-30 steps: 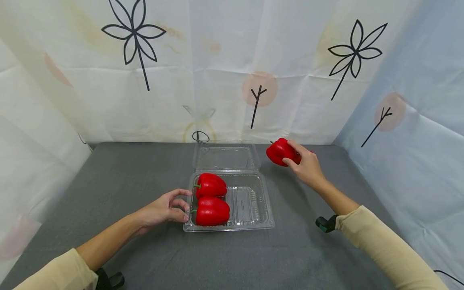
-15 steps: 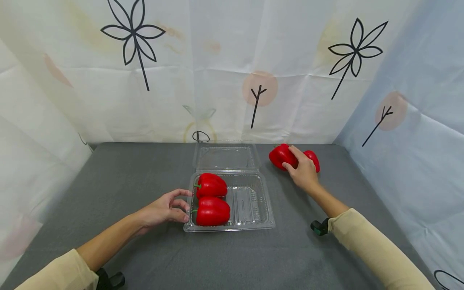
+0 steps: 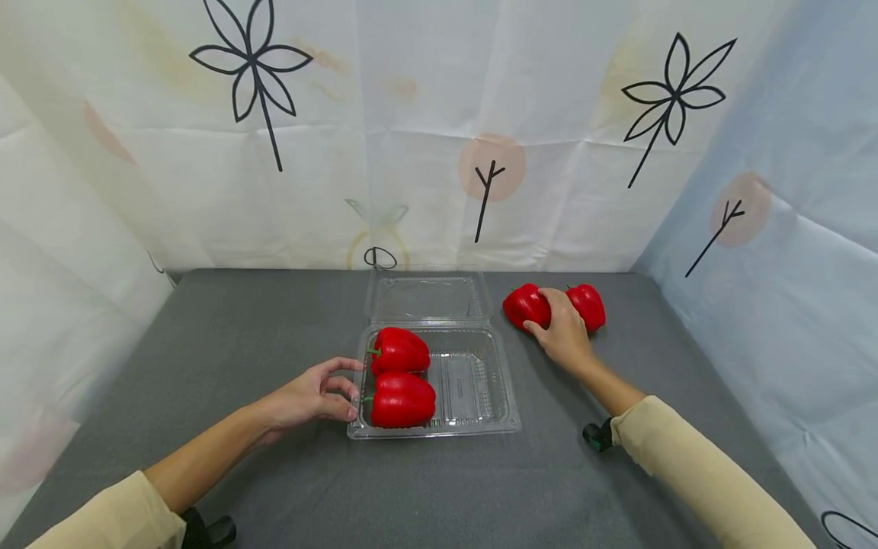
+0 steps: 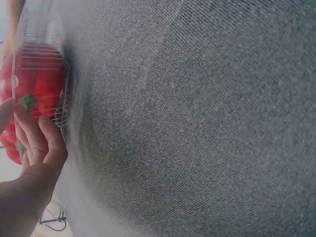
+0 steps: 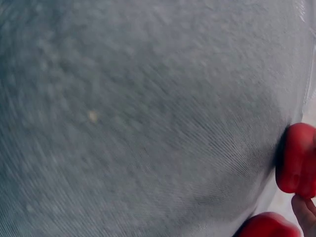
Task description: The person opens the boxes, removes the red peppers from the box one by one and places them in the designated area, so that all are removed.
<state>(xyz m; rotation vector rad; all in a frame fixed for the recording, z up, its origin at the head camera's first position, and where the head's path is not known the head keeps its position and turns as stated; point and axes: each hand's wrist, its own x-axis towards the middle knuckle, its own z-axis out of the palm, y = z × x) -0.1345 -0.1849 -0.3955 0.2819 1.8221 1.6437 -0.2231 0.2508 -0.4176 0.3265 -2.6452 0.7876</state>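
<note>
Two red bell peppers with green stems, a rear bell pepper (image 3: 399,351) and a front bell pepper (image 3: 403,400), lie side by side in the left half of a clear plastic clamshell container (image 3: 511,415). My left hand (image 3: 318,395) holds the container's left rim; in the left wrist view the thumb is above the rim and the fingers (image 4: 52,140) lie against the outer wall. At the back right, my right hand (image 3: 565,332) grips another bell pepper (image 3: 524,305), low over the table. Just right of that hand lies one more bell pepper (image 3: 588,306), partly hidden by it.
The container's lid (image 3: 430,297) is folded back flat behind it. A grey cloth covers the table (image 3: 439,496). White printed curtains (image 3: 425,152) stand close behind the table's far edge and along both sides. A black cable (image 3: 850,522) shows at the lower right.
My right hand has come down and slightly nearer with its bell pepper, away from the back edge, uncovering more of the bell pepper to its right. The left hand and container have not moved.
</note>
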